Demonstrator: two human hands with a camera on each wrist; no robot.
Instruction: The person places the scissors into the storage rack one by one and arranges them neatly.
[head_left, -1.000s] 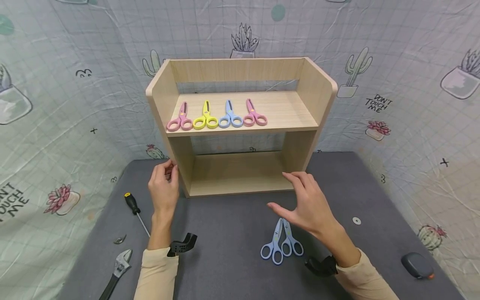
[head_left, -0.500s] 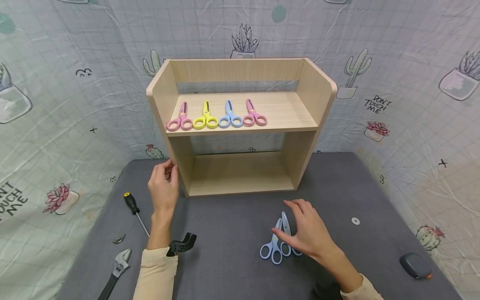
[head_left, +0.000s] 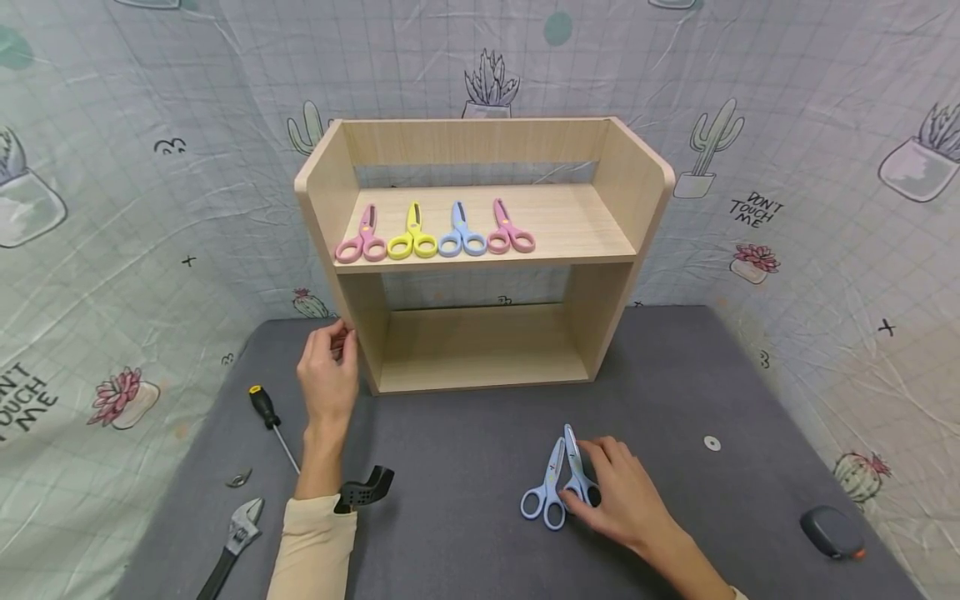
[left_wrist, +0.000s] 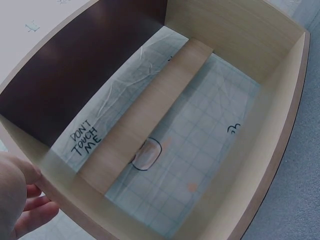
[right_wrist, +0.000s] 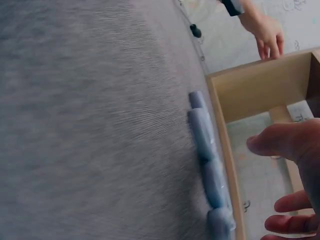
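A two-tier wooden shelf (head_left: 487,257) stands at the back of the table. My left hand (head_left: 328,375) touches the outer left side of it, thumb at the front edge and fingers loosely bent outside the panel. On the upper tier lie pink scissors (head_left: 366,237), yellow scissors (head_left: 412,233), blue scissors (head_left: 460,232) and another pink pair (head_left: 508,232) in a row. Two more blue pairs lie side by side on the table: one left pair (head_left: 553,483) and one right pair (head_left: 576,471). Over the right pair hovers my right hand (head_left: 626,500), thumb and fingers spread apart, partly hiding a handle.
Left of my left arm lie a screwdriver (head_left: 266,410), a small metal piece (head_left: 239,478) and an adjustable wrench (head_left: 238,533). A white washer (head_left: 712,443) and a dark tape measure (head_left: 832,532) lie to the right. A printed cloth backdrop (head_left: 150,208) surrounds the table.
My right hand has come down and toward me from the shelf's right front corner to the blue scissors on the table. My left hand stays at the shelf's side.
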